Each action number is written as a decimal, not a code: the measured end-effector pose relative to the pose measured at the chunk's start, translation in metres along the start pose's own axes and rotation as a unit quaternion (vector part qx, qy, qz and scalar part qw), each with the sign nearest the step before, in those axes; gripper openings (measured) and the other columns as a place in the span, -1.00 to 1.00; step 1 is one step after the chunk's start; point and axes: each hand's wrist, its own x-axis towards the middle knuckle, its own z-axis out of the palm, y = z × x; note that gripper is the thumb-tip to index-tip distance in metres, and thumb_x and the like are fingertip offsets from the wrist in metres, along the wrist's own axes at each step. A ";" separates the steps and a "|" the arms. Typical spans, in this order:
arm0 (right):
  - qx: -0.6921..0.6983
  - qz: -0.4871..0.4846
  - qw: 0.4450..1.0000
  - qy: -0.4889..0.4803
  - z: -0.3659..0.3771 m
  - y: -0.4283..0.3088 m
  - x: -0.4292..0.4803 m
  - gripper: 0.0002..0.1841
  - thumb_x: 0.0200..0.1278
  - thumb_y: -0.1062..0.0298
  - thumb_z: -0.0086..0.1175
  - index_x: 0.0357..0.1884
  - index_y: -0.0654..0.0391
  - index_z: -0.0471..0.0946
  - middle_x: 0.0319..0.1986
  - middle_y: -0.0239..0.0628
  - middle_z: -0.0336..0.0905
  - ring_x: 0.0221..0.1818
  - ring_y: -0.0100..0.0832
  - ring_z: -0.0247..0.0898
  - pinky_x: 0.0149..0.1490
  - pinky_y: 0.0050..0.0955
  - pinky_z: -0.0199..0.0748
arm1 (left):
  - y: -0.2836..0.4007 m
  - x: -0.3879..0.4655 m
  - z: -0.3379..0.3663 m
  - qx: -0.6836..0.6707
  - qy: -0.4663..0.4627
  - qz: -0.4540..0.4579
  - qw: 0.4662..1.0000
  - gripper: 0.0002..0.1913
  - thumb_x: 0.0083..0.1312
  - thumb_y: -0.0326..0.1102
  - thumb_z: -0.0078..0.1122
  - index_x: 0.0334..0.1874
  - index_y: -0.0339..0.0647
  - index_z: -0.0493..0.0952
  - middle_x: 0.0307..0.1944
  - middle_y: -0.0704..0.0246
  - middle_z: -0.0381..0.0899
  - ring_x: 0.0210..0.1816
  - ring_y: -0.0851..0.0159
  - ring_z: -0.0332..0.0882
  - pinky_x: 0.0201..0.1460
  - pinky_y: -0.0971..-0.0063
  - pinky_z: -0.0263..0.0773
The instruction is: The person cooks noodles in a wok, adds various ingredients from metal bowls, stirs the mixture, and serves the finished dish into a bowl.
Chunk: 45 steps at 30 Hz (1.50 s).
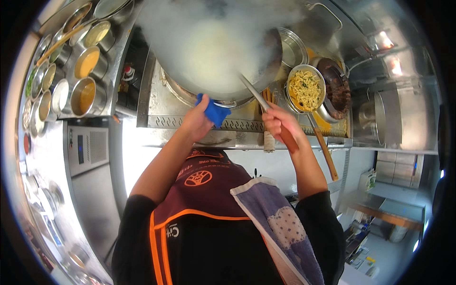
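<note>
A large wok [228,91] sits on the range in front of me, and thick steam [213,46] hides most of what is in it. My left hand [196,123] grips a folded blue cloth [218,113] at the wok's metal loop handle [229,104]. In my right hand [280,123] is a long-handled cooking utensil [253,89] with a wooden grip. Its far end reaches into the steamy wok, so I cannot tell whether it is a ladle or a turner. Right of that hand, a strainer [323,85] of yellow noodle-like strips [304,89] rests over a pot, its wooden handle [326,153] pointing towards me.
Steel pots of sauces and seasonings [86,96] crowd the left counter, with a long wooden handle [64,42] lying across them. A steel pot [294,46] and a dark brush-like coil [333,89] stand right of the wok. Bamboo sticks [269,95] lie near my right hand.
</note>
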 end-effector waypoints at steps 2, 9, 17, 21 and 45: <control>-0.137 -0.035 0.990 0.001 -0.001 0.004 -0.031 -0.30 0.47 0.38 0.00 0.58 -0.06 0.01 -0.43 -0.51 0.30 -0.61 -0.72 0.16 -0.59 -0.68 0.20 | -0.012 0.021 0.017 0.083 0.108 0.002 0.991 -0.67 0.46 -0.27 0.08 0.16 -0.32 0.44 0.07 0.14 0.60 0.07 0.13 0.62 0.18 0.27 0.54; -0.598 -0.103 0.788 0.103 0.010 0.007 0.024 -0.33 0.46 0.32 0.00 0.57 -0.09 0.10 -0.44 -0.25 0.54 -0.54 -0.36 0.48 -0.42 -0.36 0.47 | -0.020 0.047 0.027 0.151 0.226 0.043 0.961 -0.81 0.23 -0.55 0.03 -0.11 -0.28 0.42 -0.24 0.20 0.54 -0.31 0.16 0.65 -0.35 0.33 0.60; -0.663 -0.194 0.701 0.177 -0.030 0.033 0.020 -0.36 0.44 0.23 -0.08 0.53 0.06 0.11 -0.20 0.22 0.63 -0.19 0.21 0.60 -0.02 0.02 0.51 | -0.014 0.026 0.039 0.166 0.227 0.070 0.957 -0.71 0.26 -0.55 0.03 0.04 -0.37 0.41 -0.18 0.16 0.56 -0.28 0.13 0.67 -0.33 0.37 0.60; -0.525 -0.045 0.845 0.093 -0.016 0.004 0.057 -0.31 0.46 0.21 -0.05 0.57 0.09 0.04 -0.39 -0.18 0.56 -0.54 -0.32 0.47 -0.43 -0.32 0.51 | 0.002 0.003 0.022 0.164 0.123 0.018 0.979 -0.61 0.33 -0.41 0.18 0.17 -0.40 0.40 -0.05 0.15 0.59 -0.21 0.16 0.67 -0.24 0.40 0.61; -0.497 -0.056 0.864 0.060 0.009 0.029 0.010 -0.34 0.49 0.30 -0.11 0.59 -0.10 0.02 -0.55 -0.42 0.35 -0.72 -0.51 0.27 -0.62 -0.44 0.35 | -0.138 -0.310 -0.523 0.831 0.249 -0.118 0.483 -0.67 0.28 -0.16 0.05 -0.18 -0.28 0.66 -0.17 0.06 0.71 -0.14 0.04 0.70 -0.13 0.20 0.61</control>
